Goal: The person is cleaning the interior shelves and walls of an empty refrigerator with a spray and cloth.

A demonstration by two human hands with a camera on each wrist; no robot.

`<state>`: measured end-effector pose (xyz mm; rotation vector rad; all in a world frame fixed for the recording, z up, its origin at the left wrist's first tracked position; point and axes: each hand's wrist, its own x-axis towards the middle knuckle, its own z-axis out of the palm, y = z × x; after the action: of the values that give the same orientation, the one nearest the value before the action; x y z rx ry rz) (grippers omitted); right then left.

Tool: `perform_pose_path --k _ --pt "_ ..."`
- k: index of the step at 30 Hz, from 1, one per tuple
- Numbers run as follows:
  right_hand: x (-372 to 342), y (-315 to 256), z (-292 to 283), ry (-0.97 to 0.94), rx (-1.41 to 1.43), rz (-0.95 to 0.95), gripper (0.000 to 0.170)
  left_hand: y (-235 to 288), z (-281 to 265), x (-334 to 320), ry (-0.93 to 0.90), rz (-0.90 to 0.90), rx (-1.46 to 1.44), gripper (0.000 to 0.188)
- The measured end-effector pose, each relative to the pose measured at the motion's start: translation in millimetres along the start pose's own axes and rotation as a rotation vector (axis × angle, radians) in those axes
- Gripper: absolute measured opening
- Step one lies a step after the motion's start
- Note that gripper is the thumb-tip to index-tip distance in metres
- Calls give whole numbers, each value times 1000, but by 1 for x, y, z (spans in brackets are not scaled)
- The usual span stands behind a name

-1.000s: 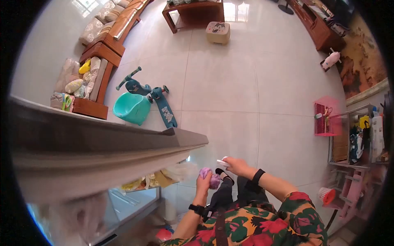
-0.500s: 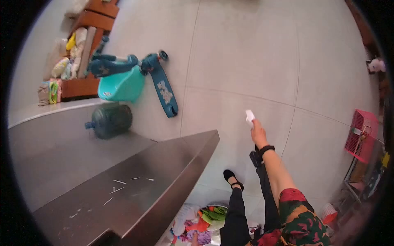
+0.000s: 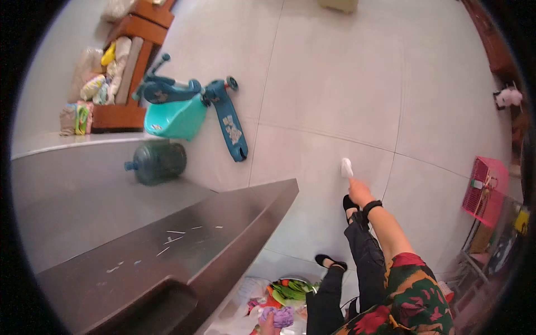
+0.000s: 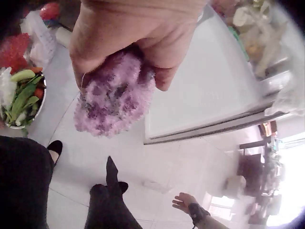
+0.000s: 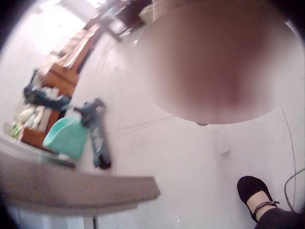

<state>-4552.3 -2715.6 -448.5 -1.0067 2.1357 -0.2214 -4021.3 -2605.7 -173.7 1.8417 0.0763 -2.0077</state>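
My left hand (image 3: 268,325) (image 4: 138,28) grips a fuzzy purple cloth (image 3: 277,317) (image 4: 116,98), bunched between thumb and fingers. Low beside it in the head view is a bowl of green vegetables (image 3: 293,289). My right hand (image 3: 362,192) reaches out over the floor, a white item (image 3: 347,167) just beyond its fingertips. The left wrist view shows the right hand (image 4: 185,204) with fingers spread and the pale item (image 4: 157,186) apart from it. In the right wrist view a blurred patch hides that hand; the pale item (image 5: 222,143) is faint below.
A metal surface (image 3: 223,245) with scraps juts in from the left. Beyond it are a large bottle (image 3: 159,162), a teal tub (image 3: 176,118) and a blue scooter (image 3: 229,125). A pink cage (image 3: 486,190) stands at the right; a foot (image 5: 252,191) is on the floor.
The head view has tilted down. My right hand has stretched out and the white item, earlier in its fingers, now lies beyond them. The left hand with the cloth is lower in view.
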Motion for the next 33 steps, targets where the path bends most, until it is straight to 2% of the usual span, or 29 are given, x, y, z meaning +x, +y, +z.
perform_pose_path --k 1,2,3,4,5,6,7,8,10,11,13,14,15,17,18,20,21,23,24,26,27,28,30,32,33 --pt "-18 -15 0 -9 -128 -65 16 0 29 -12 144 185 332 29" --pt "-48 -36 -8 -105 -111 -168 15 3 49 -21 292 386 655 32" --pt "-83 -70 -24 -311 -127 -132 16 9 54 -23 264 420 663 32" --pt "-109 -88 8 -300 -109 -373 18 19 53 -25 209 372 545 29" --pt "-146 -128 10 -383 -119 -471 18 27 48 -26 166 326 406 26" --pt "-185 -166 14 -480 -9 -544 20 28 41 -34 131 289 238 23" --pt "-234 -210 -1 -595 190 -577 24 26 36 -47 85 256 51 21" --pt "-263 -238 11 -748 247 -687 33 20 37 -58 38 226 -147 18" --pt "-328 -298 22 -820 299 -974 37 33 42 -107 -90 374 -211 23" --pt "-354 -324 17 -855 235 -1036 37 40 35 -118 -162 451 -197 24" --pt "-393 -365 5 -835 368 -970 36 57 16 -133 -269 582 -118 24" --pt "-413 -386 14 -850 277 -1012 36 61 -10 -142 -317 645 -85 24" --pt "-419 -396 22 -725 251 -1056 35 63 -24 -140 -331 669 -136 24" --pt "-422 -417 22 -552 176 -1156 32 74 -39 -140 -18 641 -65 23" --pt "-418 -430 17 -551 142 -1184 32 83 -41 -141 -30 662 -99 23" --pt "-408 -461 3 -643 -140 -1012 30 109 -42 -149 45 777 -77 23" --pt "-414 -482 -1 -630 -166 -1029 30 124 -47 -159 78 817 -91 23" --pt "-406 -505 0 -828 -123 -934 27 150 -49 -150 104 852 -104 23" --pt "-403 -521 13 -822 -139 -951 27 165 -58 -142 131 867 -109 24" --pt "-397 -552 39 -1100 508 -826 25 202 -76 -128 115 843 -122 26" --pt "-394 -576 45 -1216 629 -723 18 225 -76 -136 130 873 -168 27" --pt "-393 -599 48 -1225 617 -740 18 243 -79 -146 149 900 -212 28" --pt "-388 -655 52 -1341 986 -351 13 285 -95 -162 195 978 -259 28" --pt "-370 -717 62 -1334 1027 -419 12 328 -114 -178 236 1060 -303 28" --pt "-360 -744 69 -1311 1073 -460 13 343 -124 -188 300 1156 -316 27"
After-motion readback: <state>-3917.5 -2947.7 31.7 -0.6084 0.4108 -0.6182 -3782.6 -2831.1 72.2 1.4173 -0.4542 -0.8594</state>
